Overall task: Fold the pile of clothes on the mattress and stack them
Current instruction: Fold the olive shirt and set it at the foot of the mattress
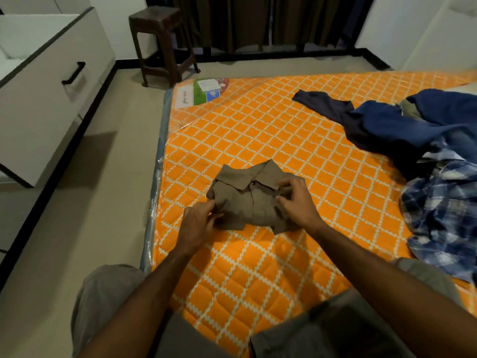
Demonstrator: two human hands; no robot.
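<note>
Folded brown shirt (247, 200) near the mattress's (258, 125) left edge, left hand (198, 223) pinching its near-left corner, right hand (296, 200) gripping the right side, unfolded pile of clothes (426, 151) far right, open quilt between

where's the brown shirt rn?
In the head view, the folded brown collared shirt lies on the orange quilted mattress near its left edge, held between the left hand and right hand, left of the unfolded blue clothes pile.
</note>
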